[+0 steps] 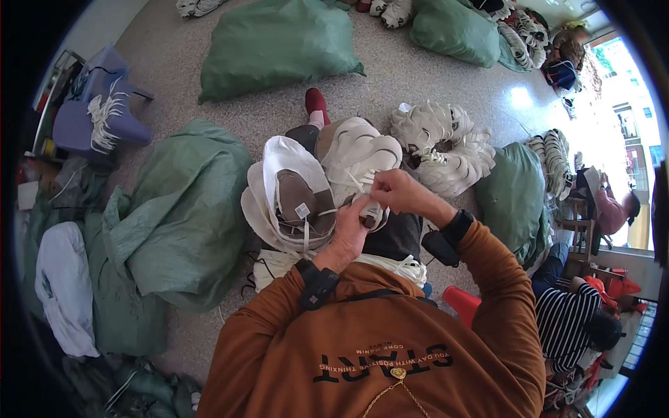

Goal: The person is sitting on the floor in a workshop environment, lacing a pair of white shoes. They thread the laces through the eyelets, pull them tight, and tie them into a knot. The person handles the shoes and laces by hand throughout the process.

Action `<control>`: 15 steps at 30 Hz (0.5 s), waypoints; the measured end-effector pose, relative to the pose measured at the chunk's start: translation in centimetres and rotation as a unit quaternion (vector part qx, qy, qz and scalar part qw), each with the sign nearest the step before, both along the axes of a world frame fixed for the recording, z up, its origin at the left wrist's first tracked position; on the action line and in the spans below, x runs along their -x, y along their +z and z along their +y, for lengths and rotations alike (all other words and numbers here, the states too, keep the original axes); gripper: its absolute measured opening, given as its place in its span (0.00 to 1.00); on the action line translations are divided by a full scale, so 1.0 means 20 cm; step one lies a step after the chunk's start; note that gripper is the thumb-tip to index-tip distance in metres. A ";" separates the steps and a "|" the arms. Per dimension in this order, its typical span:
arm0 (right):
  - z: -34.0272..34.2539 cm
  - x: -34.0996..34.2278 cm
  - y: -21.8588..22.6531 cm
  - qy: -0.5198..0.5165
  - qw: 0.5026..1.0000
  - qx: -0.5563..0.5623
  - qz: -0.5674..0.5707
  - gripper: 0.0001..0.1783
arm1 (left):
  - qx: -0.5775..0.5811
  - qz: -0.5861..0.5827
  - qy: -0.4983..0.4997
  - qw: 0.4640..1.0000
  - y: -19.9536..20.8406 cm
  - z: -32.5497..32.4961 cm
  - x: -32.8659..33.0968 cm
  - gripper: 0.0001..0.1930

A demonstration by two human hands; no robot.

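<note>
Green sacks (pixel 181 216) flank the lap's white insole bundle (pixel 306 188), where both hands (pixel 348 233) (pixel 397 191) pinch its white cord (pixel 366 182).

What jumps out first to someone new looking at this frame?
Centre frame, the left hand and right hand meet over a bundle of white insoles on the person's lap, pinching white cord. Beside it on the left lies a second bundle showing brown undersides. Big green sacks ring the speckled floor, with a tied ring of insoles to the right.
</note>
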State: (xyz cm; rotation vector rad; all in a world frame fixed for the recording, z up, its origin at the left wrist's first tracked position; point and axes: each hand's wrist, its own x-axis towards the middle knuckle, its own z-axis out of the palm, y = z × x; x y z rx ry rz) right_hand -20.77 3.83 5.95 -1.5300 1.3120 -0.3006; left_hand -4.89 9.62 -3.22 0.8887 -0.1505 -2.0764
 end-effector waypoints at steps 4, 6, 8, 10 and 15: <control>0.11 0.04 -0.01 -0.042 0.999 0.007 0.009 0.10 | -0.029 -0.033 0.020 0.999 0.01 -0.01 0.02 0.14; 0.16 0.15 0.00 -0.088 0.993 -0.068 -0.023 0.10 | -0.031 -0.038 0.024 0.999 0.00 -0.01 0.03 0.14; 0.25 0.27 0.02 -0.103 0.991 -0.074 -0.030 0.09 | -0.036 -0.044 0.022 0.998 0.02 -0.01 0.03 0.14; 0.33 0.37 0.04 -0.121 0.987 -0.094 -0.037 0.08 | -0.032 -0.040 0.023 0.998 0.05 0.00 0.03 0.14; 0.36 0.42 0.05 -0.004 1.000 0.000 0.021 0.08 | -0.023 -0.029 0.018 0.999 0.04 0.00 0.03 0.14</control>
